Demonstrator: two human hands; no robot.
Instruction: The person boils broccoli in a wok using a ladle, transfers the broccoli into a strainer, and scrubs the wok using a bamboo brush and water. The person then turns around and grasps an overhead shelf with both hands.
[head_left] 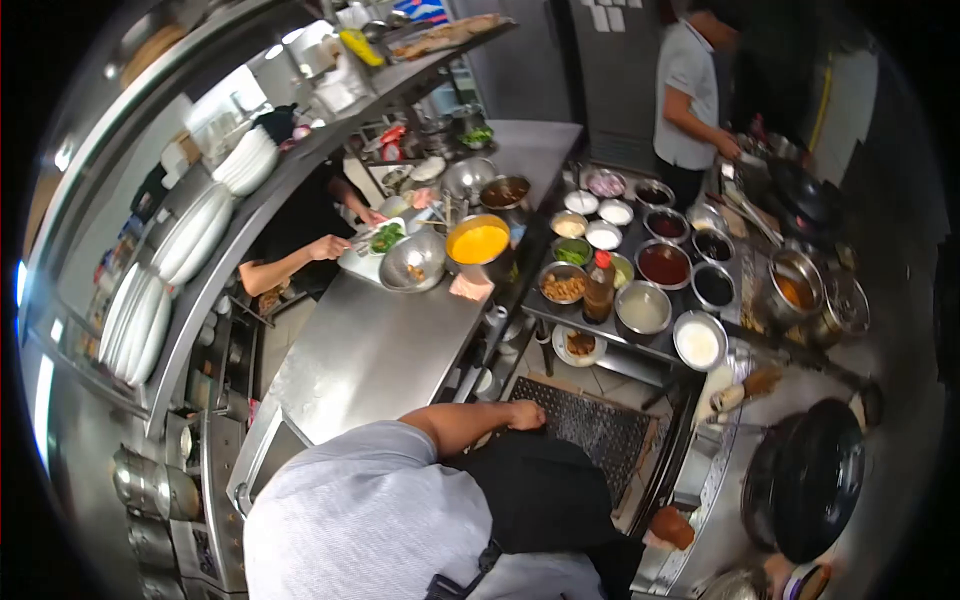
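My left hand point(526, 415) is closed in front of the black apron point(540, 475), above the dark floor mat point(590, 420). Its fingers are curled, and whatever they may hold is hidden. The steel worktop point(375, 350) lies to the left of that forearm. At the bottom right edge, a skin-coloured patch point(779, 571) may be my right hand, beside a round item with a pale and purple rim point(805, 582). Its fingers cannot be made out. A large black wok point(805, 480) sits just above it.
Bowls of sauces and ingredients, including a dark red sauce bowl point(664, 264), crowd the counter around a red-capped bottle point(599, 285). Across the worktop, another person's hand point(330, 248) is near a dish of greens point(386, 237). A second person point(687, 100) stands at the back right. White plates point(195, 235) fill a shelf.
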